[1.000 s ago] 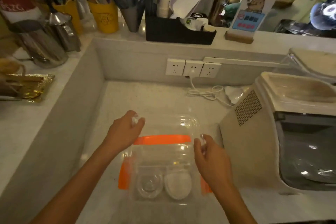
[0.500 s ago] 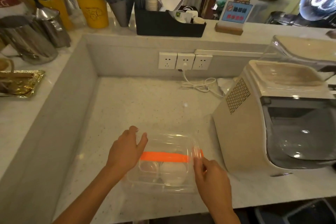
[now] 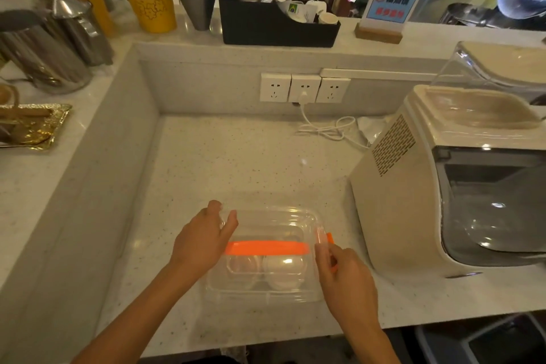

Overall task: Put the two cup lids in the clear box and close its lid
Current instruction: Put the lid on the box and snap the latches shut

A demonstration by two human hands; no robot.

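Both hands (image 3: 204, 241) (image 3: 345, 278) on clear box (image 3: 266, 292), lids (image 3: 267, 270) inside

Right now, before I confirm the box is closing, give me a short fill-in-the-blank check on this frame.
1. The number of cup lids lying inside the clear box is ____.
2. The band across the box lid is coloured ____.
3. The left hand and right hand are both on the box ____.
4. The plug sits in the ____ wall socket.

Missing words: two; orange; lid; middle
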